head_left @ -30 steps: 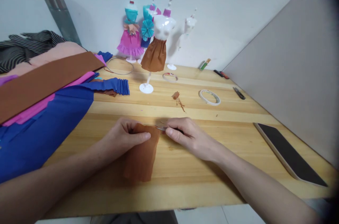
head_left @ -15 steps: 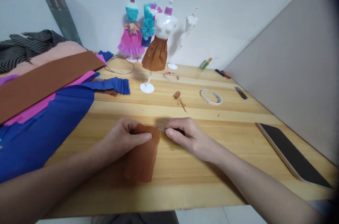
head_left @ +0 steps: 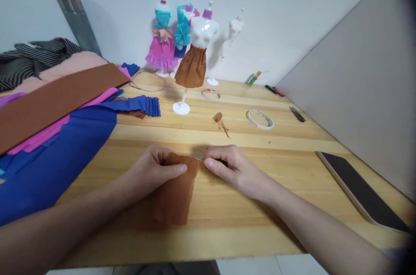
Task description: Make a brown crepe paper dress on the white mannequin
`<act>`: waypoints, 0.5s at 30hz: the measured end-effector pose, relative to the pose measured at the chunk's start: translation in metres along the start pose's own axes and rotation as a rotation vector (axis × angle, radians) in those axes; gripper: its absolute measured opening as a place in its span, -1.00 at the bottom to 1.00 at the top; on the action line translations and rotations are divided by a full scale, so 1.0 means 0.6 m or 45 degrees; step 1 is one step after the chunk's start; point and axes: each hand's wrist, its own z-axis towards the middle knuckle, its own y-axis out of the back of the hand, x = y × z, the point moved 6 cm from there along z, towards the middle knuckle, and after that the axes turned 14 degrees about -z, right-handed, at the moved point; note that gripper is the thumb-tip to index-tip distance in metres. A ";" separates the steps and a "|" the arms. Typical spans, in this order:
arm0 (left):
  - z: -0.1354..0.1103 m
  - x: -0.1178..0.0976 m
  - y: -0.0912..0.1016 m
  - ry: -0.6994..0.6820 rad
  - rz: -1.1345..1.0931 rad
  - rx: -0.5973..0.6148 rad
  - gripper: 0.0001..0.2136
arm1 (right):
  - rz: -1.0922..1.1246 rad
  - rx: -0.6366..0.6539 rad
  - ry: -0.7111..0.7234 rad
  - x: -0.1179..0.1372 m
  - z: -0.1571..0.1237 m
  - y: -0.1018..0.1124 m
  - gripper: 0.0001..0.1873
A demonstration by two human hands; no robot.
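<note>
A piece of brown crepe paper (head_left: 175, 192) lies on the wooden table (head_left: 260, 205) in front of me. My left hand (head_left: 152, 171) is closed on its upper left edge, thumb on top. My right hand (head_left: 230, 166) is closed around small snips (head_left: 199, 159), whose metal tips touch the paper's upper right corner. Most of the tool is hidden inside the fingers.
Small mannequins stand at the back, one in a brown paper skirt (head_left: 192, 67). Sheets of blue (head_left: 48, 158), pink and brown (head_left: 55, 97) paper cover the left side. A tape ring (head_left: 260, 119), paper scraps (head_left: 221, 121) and a dark tablet (head_left: 360, 192) lie to the right.
</note>
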 end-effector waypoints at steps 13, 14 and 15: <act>0.000 0.001 0.005 0.011 -0.120 -0.016 -0.83 | 0.135 -0.048 -0.058 -0.019 0.004 0.004 -0.49; 0.001 0.002 0.006 0.007 -0.129 -0.020 -0.83 | 0.141 -0.053 -0.050 -0.019 0.004 0.005 -0.50; 0.001 0.003 0.007 0.008 -0.138 -0.024 -0.82 | 0.142 -0.063 -0.045 -0.019 0.004 0.006 -0.50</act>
